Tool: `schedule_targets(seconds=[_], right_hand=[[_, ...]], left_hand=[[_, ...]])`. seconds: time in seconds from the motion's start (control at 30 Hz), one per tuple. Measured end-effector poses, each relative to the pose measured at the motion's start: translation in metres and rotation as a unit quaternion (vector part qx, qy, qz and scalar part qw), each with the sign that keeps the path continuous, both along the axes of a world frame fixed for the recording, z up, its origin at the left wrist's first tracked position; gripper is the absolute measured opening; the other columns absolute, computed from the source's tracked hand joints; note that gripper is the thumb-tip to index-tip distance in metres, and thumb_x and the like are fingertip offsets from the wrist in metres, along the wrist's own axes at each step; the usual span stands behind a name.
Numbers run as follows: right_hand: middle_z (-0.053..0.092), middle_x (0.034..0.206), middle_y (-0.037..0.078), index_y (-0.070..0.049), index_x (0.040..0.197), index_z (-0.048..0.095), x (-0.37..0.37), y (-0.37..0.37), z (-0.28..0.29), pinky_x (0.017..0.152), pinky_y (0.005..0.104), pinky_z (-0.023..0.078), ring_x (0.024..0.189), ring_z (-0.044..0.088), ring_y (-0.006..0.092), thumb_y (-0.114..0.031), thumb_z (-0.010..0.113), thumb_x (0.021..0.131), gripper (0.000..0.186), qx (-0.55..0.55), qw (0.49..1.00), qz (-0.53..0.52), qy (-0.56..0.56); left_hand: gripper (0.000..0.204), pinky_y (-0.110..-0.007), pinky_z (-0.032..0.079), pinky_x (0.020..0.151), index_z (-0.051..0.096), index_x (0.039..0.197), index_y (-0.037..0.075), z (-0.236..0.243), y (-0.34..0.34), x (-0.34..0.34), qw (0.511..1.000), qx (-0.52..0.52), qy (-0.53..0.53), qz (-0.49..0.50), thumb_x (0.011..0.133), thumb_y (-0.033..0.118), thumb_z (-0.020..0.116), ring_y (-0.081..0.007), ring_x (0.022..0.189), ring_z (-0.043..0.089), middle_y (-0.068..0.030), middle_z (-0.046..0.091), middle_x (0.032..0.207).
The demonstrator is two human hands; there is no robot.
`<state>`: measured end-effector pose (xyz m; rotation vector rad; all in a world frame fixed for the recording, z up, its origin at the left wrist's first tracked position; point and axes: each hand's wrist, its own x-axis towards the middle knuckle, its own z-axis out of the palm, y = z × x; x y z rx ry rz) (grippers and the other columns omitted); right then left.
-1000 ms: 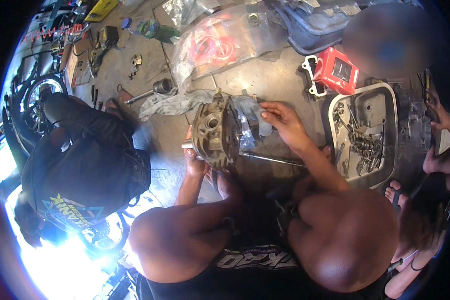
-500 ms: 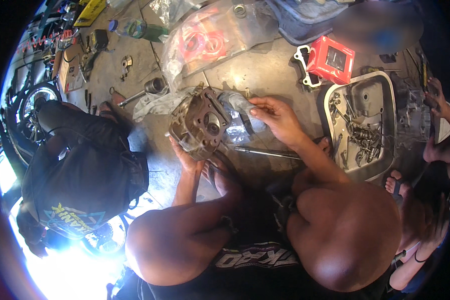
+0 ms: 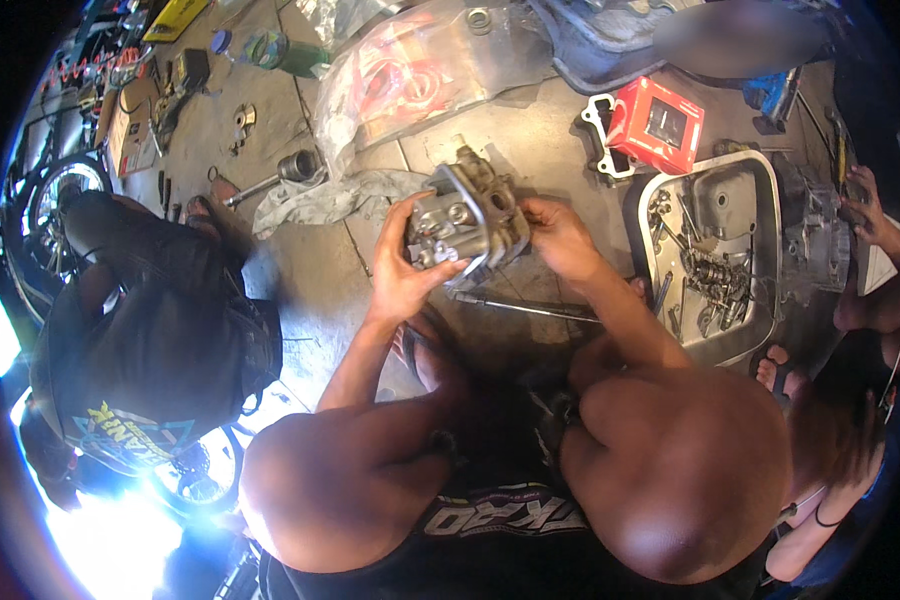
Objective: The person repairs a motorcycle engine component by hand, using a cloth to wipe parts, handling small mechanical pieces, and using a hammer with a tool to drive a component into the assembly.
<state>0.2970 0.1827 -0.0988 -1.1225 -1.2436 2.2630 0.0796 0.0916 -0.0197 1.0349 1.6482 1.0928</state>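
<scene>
A grey metal engine cylinder head [image 3: 482,215] is held up above the floor in front of me, its cavity side with valve parts turned toward my left. My left hand [image 3: 405,268] is closed around its left and near side, thumb along the lower edge. At the opposite side my right hand [image 3: 565,242] grips the casting with bent fingers; its fingertips are partly hidden behind the metal. Beneath lies a long thin metal bar [image 3: 530,306] on the floor. A grey rag [image 3: 320,205] is spread just left of the cylinder head.
To the right stands a metal tray [image 3: 782,240] of engine parts, with a red box [image 3: 660,128] and gasket [image 3: 600,135] beyond. Plastic-wrapped gaskets [image 3: 410,85] lie ahead. A person in dark clothing [image 3: 160,320] crouches left; another person's hand [image 3: 875,210] is at right.
The cylinder head has turned and moved to the right. My right hand has come from beside it onto its right side. The grey and clear items behind it no longer show.
</scene>
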Motion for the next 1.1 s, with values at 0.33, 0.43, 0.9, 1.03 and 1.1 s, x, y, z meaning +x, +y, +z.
schedule_targets(seconds=[0.33, 0.43, 0.9, 1.03, 1.1], right_hand=[[0.065, 0.128, 0.010, 0.003, 0.133, 0.058, 0.017, 0.026, -0.018, 0.104, 0.0353, 0.040, 0.117, 0.057, 0.0162, -0.050, 0.047, 0.106, 0.060, -0.208, 0.976, -0.018, 0.063], [0.064, 0.129, 0.010, 0.001, 0.134, 0.059, 0.018, 0.026, -0.026, 0.104, 0.0357, 0.039, 0.118, 0.055, 0.0162, -0.055, 0.047, 0.104, 0.065, -0.120, 0.992, 0.025, 0.004], [0.062, 0.131, 0.019, 0.005, 0.133, 0.059, 0.002, 0.026, 0.013, 0.109, 0.0363, 0.037, 0.124, 0.055, 0.0248, -0.054, 0.050, 0.101, 0.067, -0.037, 0.989, 0.011, -0.143], [0.064, 0.128, 0.020, 0.004, 0.130, 0.060, -0.002, 0.026, 0.019, 0.108, 0.0365, 0.038, 0.121, 0.056, 0.0257, -0.053, 0.048, 0.102, 0.065, -0.026, 0.984, -0.008, -0.176], [0.064, 0.126, 0.021, 0.004, 0.128, 0.061, -0.001, 0.024, 0.007, 0.107, 0.0366, 0.038, 0.121, 0.057, 0.0263, -0.053, 0.048, 0.102, 0.064, -0.003, 0.982, -0.020, -0.189]], left_hand=[[0.087, -0.044, 0.030, 0.102, 0.055, 0.134, 0.007, -0.004, 0.025, 0.011, 0.939, 0.030, 0.301, -0.163, 0.060, 0.034, 0.091, -0.0309, 0.110, 0.053, -0.0122, 0.058, 0.108], [0.087, -0.045, 0.030, 0.102, 0.054, 0.135, 0.007, -0.016, 0.027, 0.017, 0.930, 0.033, 0.319, -0.181, 0.061, 0.036, 0.091, -0.0302, 0.111, 0.054, -0.0116, 0.058, 0.109], [0.083, -0.048, 0.033, 0.100, 0.052, 0.136, 0.005, -0.025, 0.029, 0.026, 0.912, 0.038, 0.362, -0.191, 0.068, 0.037, 0.088, -0.0313, 0.112, 0.053, -0.0114, 0.057, 0.112], [0.083, -0.048, 0.034, 0.099, 0.052, 0.135, 0.003, -0.025, 0.033, 0.028, 0.911, 0.061, 0.364, -0.181, 0.068, 0.037, 0.088, -0.0311, 0.112, 0.053, -0.0116, 0.057, 0.112], [0.083, -0.048, 0.034, 0.099, 0.052, 0.134, 0.002, -0.025, 0.036, 0.031, 0.910, 0.065, 0.367, -0.182, 0.068, 0.038, 0.087, -0.0308, 0.111, 0.053, -0.0115, 0.057, 0.112]])
